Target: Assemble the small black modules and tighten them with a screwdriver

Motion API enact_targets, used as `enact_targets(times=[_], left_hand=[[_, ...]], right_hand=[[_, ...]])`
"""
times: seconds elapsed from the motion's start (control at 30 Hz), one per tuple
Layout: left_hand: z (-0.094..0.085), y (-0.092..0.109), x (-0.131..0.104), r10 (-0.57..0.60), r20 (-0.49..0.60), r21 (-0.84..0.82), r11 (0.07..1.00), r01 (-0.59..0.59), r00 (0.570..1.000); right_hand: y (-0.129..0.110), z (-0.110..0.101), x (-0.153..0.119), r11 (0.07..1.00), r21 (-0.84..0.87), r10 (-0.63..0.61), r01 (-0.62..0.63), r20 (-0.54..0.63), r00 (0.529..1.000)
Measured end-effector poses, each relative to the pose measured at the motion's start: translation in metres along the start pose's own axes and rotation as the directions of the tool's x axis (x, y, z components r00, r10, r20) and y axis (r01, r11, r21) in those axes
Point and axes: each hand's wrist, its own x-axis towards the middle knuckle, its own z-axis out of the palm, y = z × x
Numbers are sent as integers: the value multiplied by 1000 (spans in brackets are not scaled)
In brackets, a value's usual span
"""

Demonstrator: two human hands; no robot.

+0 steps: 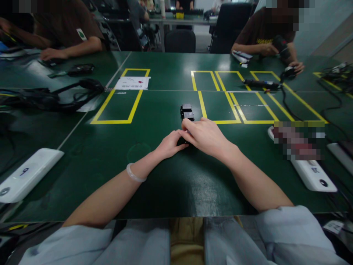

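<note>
Near the middle of the green table (154, 162), my left hand (171, 144) and my right hand (206, 137) meet, fingers touching. Both are closed, the left with thumb and fingers drawn together, the right with its fingers curled over from above. A bit of something dark shows between them, too covered to name. Just beyond my right fingertips lie small black blocks with grey tops (186, 107), set in a short row. Whether this row continues under my fingers is hidden. A pale bracelet (135, 173) circles my left wrist.
Yellow tape outlines (110, 122) mark the table, one with a paper label (132, 83). White numbered devices (33, 173) lie at both sides. Black cables (79, 94) lie left, and a black cylindrical tool (261, 84) lies right. Across the table, a person (264, 40) holds a dark tool.
</note>
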Motion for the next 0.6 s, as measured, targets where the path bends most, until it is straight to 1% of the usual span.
enact_targets(times=[0.07,0.13,0.27,0.4,0.5,0.6], left_hand=[[0,1,0,-4,2,14,1000,4,1000],[-1,2,0,-9,-7,29,1000,9,1000],[-1,1,0,8,-14,22,1000,-7,1000],[0,1,0,-4,-13,7,1000,4,1000],[-1,3,0,-20,3,18,1000,20,1000],[-2,3,0,-22,-9,26,999,22,1000]], right_hand=[[1,3,1,999,-40,7,-6,6,1000],[2,5,2,999,-50,10,-11,-15,1000],[1,4,1,1000,0,4,-4,-42,999],[-1,-1,-1,1000,24,12,-11,-12,1000],[-1,-1,0,1000,-7,19,-19,10,1000],[0,2,1,999,-20,26,-26,9,1000]])
